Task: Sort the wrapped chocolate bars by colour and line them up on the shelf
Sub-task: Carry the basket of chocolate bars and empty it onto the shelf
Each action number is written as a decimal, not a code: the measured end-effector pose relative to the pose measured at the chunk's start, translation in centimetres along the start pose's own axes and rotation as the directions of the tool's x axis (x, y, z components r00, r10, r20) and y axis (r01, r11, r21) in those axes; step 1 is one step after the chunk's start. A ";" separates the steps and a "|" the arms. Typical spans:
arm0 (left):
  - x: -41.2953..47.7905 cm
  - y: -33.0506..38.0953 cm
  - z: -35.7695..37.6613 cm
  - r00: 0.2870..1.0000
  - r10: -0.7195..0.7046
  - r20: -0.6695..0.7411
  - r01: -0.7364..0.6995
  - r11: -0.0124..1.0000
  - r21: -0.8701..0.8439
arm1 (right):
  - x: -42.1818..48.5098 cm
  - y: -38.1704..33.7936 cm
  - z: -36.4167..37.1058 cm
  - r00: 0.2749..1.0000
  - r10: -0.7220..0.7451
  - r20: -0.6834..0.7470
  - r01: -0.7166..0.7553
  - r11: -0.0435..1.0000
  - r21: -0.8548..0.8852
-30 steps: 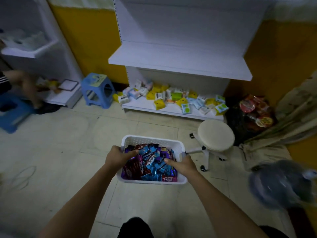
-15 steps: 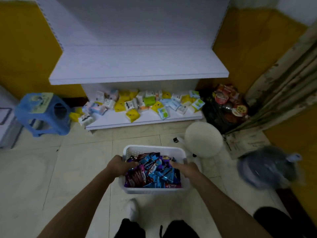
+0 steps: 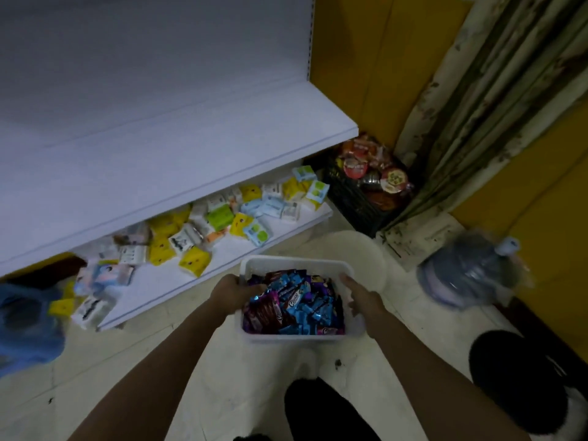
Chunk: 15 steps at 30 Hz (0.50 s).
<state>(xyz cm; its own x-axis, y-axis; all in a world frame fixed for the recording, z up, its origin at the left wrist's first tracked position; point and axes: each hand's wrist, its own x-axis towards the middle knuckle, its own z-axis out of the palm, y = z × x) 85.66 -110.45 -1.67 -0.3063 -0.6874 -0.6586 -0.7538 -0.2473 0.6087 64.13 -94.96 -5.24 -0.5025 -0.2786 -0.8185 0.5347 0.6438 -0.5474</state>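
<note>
The left hand and right hand each grip a side rim of the white basket; the chocolate bars inside look light and slippery, best pinched mid-wrapper

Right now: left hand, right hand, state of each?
Left hand: grips the left rim of the white basket of chocolate bars.
Right hand: grips the basket's right rim.

We see a dim, bluish scene; blur smears the water jug and blue stool; edges bow.
</note>
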 end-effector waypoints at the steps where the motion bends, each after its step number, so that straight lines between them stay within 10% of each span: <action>1: 1.0 2.2 -0.5 1.000 0.025 0.004 -0.025 0.999 -0.021 | 0.9 -2.2 -0.1 1.000 -0.013 -0.002 0.013 1.000 0.026; 15: 13.1 22.5 -12.6 0.968 0.197 -0.153 -0.226 0.951 -0.209 | 6.4 -31.4 5.4 0.927 -0.366 0.086 0.354 0.927 0.124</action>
<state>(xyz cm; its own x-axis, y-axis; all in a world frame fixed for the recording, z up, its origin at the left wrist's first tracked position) 72.02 -133.60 8.98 -0.3558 -0.8189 -0.4503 -0.5267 -0.2223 0.8205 47.76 -120.84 5.78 -0.6026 -0.5552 -0.5733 0.4019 0.4095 -0.8190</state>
